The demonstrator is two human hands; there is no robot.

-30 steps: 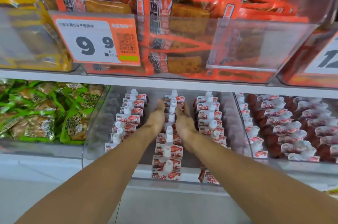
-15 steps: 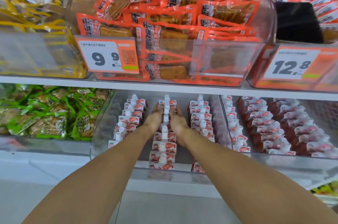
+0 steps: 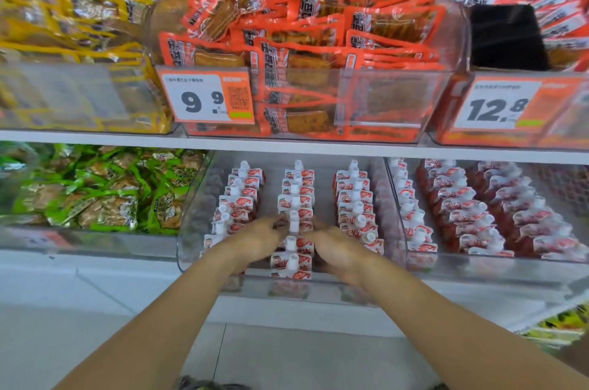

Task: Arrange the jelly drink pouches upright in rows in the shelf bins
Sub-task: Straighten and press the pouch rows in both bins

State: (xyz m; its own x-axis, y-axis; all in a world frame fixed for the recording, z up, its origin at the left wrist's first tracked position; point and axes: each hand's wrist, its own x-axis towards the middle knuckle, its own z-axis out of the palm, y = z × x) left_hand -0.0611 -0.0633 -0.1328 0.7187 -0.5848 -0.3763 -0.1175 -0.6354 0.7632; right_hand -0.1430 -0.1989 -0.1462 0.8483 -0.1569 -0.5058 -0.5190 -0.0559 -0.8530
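Left hand [image 3: 255, 238]: on the left side of the middle row, fingers curled in and touching the pouches there.
Right hand [image 3: 338, 246]: on the right side of the same row, fingers bent and pressed against the pouches.
Middle row [image 3: 294, 198]: jelly drink pouches with white caps, standing up, running from between the fingers back to the far wall.
Left row [image 3: 237, 198]: more pouches standing just left of the left fingers.
Right row [image 3: 357, 201]: pouches standing just right of the right fingers.
Clear bin [image 3: 197, 198]: holds all three rows.
Next bin [image 3: 541, 268]: further right of the right fingers, packed with red pouches.
Green packs [image 3: 95, 195]: in the bin well left of the left fingers.
Orange packs [image 3: 302, 39]: piled in the bin above the fingers, behind a 9.9 price tag [image 3: 207, 96].
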